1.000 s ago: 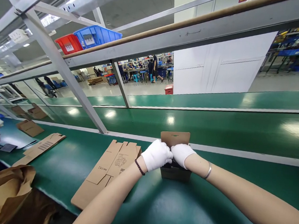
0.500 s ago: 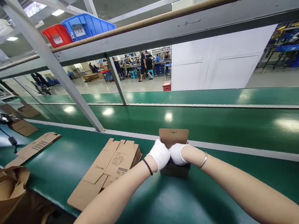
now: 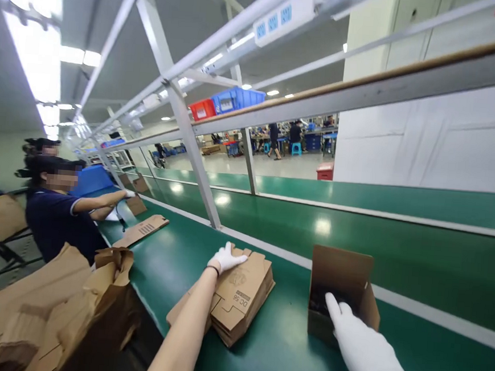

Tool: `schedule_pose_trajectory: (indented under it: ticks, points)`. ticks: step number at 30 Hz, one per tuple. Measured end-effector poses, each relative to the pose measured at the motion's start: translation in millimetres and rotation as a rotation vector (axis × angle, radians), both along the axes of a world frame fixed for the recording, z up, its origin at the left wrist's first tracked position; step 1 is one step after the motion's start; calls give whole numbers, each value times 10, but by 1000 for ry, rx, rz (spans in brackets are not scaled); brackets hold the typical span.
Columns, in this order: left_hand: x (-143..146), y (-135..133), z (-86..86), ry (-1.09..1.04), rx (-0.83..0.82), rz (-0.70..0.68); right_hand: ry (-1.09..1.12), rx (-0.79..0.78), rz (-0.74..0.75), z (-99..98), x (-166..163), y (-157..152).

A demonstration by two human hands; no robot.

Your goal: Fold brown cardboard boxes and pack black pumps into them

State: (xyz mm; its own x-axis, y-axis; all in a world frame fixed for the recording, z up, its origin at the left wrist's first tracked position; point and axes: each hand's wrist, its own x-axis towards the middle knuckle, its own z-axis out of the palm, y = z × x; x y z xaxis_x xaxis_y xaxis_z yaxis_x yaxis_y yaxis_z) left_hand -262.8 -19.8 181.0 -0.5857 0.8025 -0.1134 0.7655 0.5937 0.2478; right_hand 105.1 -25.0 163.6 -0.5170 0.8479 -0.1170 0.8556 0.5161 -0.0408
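Observation:
My left hand (image 3: 227, 258), in a white glove, rests on the far end of a stack of flat cardboard boxes (image 3: 245, 291), thumb and fingers spread. Printing on the top one reads "DC 56". To the right, an upright cardboard box (image 3: 342, 265) stands on the green work surface with its flap raised. Dark contents, too shadowed to name, lie inside it. Over the box's near side reaches my gloved right hand (image 3: 361, 340), its fingers stretched toward those contents. Nothing shows in its grip.
A co-worker (image 3: 59, 216) works at the left, beyond a flat carton (image 3: 145, 229). Large brown paper wrapping (image 3: 106, 294) bulges at the near left edge. A slanted metal post (image 3: 194, 153) rises behind the stack, and a shelf holds red and blue bins (image 3: 237, 100).
My view has swung left. My left hand has left the upright box and moved onto the flat stack. My right hand has stayed by the box, its fingers now stretched out.

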Motion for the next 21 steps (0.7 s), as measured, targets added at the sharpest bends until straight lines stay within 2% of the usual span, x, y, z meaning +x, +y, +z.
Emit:
schedule_pose_trajectory:
  ticks: [2, 5, 9, 12, 14, 17, 19, 21]
  points:
    - [-15, 1, -201, -17, 27, 64, 127, -10, 21, -197, 29, 273]
    - [1, 40, -343, -23, 93, 124, 260, 71, 42, -365, 85, 852]
    - [37, 35, -361, -10, 170, 163, 340, 215, -31, -402, 142, 1613]
    - [45, -20, -288, -13, 205, 159, 369, 270, -94, -357, 148, 1970]
    - [40, -65, -168, -5, 228, 141, 403, 325, -135, -315, 110, 2045]
    - [107, -86, 122, 52, 309, 133, 476, 414, -150, -243, -37, 1891]
    - [273, -41, 343, 92, 398, 112, 642, 352, -97, -195, -175, 1647]
    - [559, 36, 541, 125, 489, 42, 929, 178, -9, -159, -296, 1363]
